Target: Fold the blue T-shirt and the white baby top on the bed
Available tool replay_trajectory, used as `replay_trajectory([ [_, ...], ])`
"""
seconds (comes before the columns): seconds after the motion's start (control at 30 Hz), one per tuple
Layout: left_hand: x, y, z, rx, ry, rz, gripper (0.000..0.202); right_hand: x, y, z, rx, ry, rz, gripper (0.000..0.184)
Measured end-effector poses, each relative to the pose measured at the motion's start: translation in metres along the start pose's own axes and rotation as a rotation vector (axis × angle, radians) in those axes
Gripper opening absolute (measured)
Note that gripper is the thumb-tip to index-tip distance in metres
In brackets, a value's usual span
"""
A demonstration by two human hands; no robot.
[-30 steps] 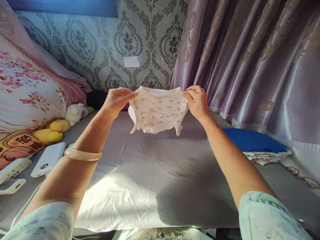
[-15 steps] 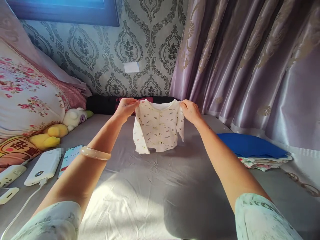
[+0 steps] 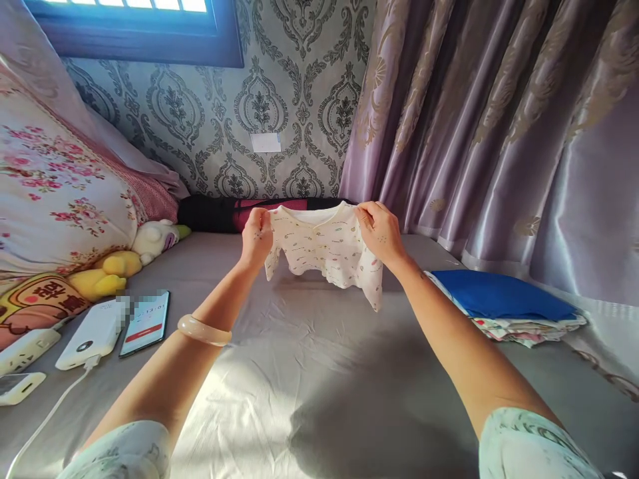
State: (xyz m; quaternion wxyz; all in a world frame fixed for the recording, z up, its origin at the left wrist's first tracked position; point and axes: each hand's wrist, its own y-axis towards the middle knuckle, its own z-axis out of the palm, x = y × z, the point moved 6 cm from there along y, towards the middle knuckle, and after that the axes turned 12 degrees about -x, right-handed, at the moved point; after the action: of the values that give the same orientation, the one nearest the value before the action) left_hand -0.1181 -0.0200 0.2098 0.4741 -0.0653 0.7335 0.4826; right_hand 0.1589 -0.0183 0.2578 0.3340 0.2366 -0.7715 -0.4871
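Patterned baby top (image 3: 322, 245) is held at its shoulders, pinched by the left hand (image 3: 257, 234) and the right hand (image 3: 381, 229), above the grey bedsheet (image 3: 269, 352); one side could be dropped if either grip were loosened, though finger contact is partly hidden.

Left arm (image 3: 172, 372) and right arm (image 3: 464, 339) extend from the near side toward the far side, converging inward, forearms bare. Left hand (image 3: 257, 238) and right hand (image 3: 381, 233) are raised, roughly level and apart; fingers on each are curled into a closed grip.
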Motion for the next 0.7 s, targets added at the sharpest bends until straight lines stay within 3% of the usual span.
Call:
replay_trajectory([
  [0.17,-0.041,-0.019,-0.055,-0.124,0.066,0.305,0.023,0.024,-0.008,-0.030,0.137,0.153,0.120,0.041],
  [0.27,-0.071,-0.013,-0.082,-0.053,0.094,0.451,0.022,0.027,-0.004,-0.048,0.228,0.263,0.256,0.041],
  [0.37,-0.075,0.006,-0.085,0.135,0.067,0.398,0.025,0.016,0.001,-0.047,0.334,0.374,0.360,0.041],
  [0.43,-0.060,0.016,-0.071,0.289,0.063,0.336,0.028,-0.001,-0.004,-0.030,0.436,0.400,0.414,0.042],
  [0.53,-0.016,0.014,-0.033,0.543,0.168,0.319,0.033,-0.035,-0.028,0.011,0.577,0.312,0.396,0.042],
  [0.67,0.060,-0.020,0.019,0.757,0.464,0.274,0.034,-0.073,-0.080,0.062,0.651,-0.059,0.233,0.034],
  [0.7,0.075,-0.031,0.028,0.760,0.552,0.263,0.033,-0.079,-0.095,0.070,0.676,-0.167,0.199,0.033],
])
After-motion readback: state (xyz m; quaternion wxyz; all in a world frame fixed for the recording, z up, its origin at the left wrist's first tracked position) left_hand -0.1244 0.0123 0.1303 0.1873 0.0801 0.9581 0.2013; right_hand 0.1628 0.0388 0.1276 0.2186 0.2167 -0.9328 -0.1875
